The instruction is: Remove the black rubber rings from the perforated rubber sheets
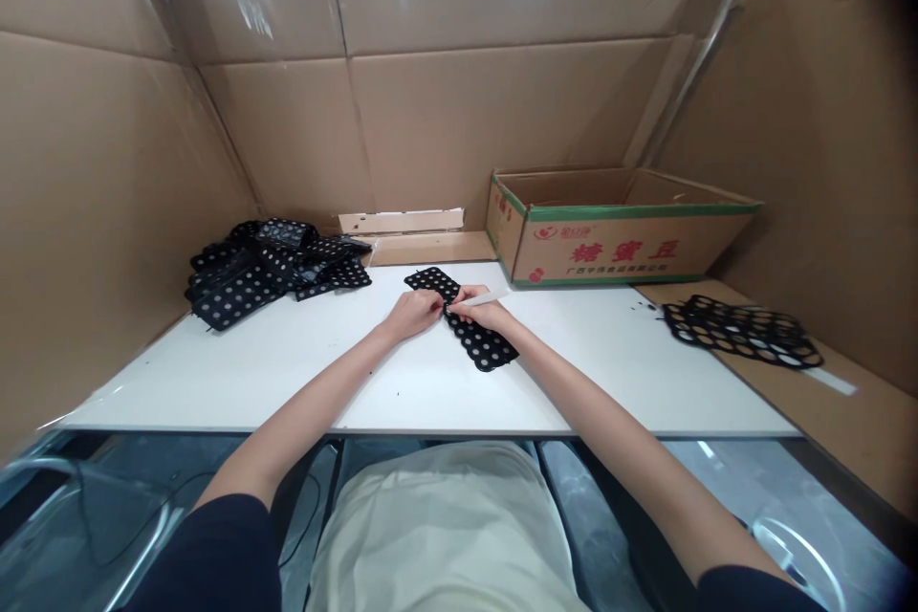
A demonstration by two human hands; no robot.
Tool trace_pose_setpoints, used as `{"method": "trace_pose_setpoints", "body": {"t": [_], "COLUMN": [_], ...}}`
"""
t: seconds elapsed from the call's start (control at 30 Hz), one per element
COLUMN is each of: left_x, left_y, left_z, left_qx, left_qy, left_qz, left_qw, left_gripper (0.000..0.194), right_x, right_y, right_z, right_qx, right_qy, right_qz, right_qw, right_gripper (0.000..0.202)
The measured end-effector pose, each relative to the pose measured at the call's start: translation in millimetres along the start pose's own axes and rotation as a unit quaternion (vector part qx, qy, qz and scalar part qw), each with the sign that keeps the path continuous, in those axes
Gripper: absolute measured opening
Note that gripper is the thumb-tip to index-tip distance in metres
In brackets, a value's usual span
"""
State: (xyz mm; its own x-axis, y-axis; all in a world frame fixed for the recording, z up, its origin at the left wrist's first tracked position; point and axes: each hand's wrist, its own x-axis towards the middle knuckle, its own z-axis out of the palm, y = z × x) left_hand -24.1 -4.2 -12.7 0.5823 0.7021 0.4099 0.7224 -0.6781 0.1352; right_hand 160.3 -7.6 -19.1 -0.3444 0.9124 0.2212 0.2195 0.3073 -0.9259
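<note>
A black strip with white dots [482, 340] lies slantwise on the white table in front of me. My left hand [417, 312] is at its left edge, with thumb and fingertips pinched on the strip near its middle. My right hand [479, 308] rests over the strip, its fingers closed around a slim, whitish pen-shaped tool [489, 297]. The tool's back end points up to the right. Its tip is close to my left fingertips, too small to make out. Both hands almost meet, and part of the strip is hidden under them.
A heap of similar dotted black pieces [262, 270] lies at the left. An open cardboard box [609, 244] with red lettering stands at the back right. Black netlike pieces with large round holes [742, 333] lie at the right edge. Tall cardboard walls [430, 115] enclose the table [445, 406].
</note>
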Motion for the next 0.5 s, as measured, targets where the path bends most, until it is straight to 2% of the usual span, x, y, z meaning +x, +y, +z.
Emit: {"method": "trace_pose_setpoints", "body": {"t": [0.17, 0.27, 0.5], "left_x": [-0.2, 0.8, 1.0], "left_y": [-1.0, -3.9, -4.5], "left_z": [-3.2, -2.9, -5.9], "left_qx": [-0.022, -0.037, -0.034], "left_qy": [-0.002, 0.004, 0.006], "left_qz": [-0.006, -0.008, 0.006], "left_qw": [1.000, 0.999, 0.999], "left_gripper": [0.014, 0.012, 0.010], "right_x": [-4.0, -7.2, -9.7], "right_y": [-4.5, -10.7, -20.5], "right_z": [-2.7, -3.1, -1.6], "right_qx": [-0.043, -0.034, 0.039], "right_qy": [-0.008, 0.002, 0.091], "right_qz": [-0.030, -0.037, 0.010], "right_qw": [0.999, 0.999, 0.995], "right_gripper": [0.019, 0.017, 0.017]}}
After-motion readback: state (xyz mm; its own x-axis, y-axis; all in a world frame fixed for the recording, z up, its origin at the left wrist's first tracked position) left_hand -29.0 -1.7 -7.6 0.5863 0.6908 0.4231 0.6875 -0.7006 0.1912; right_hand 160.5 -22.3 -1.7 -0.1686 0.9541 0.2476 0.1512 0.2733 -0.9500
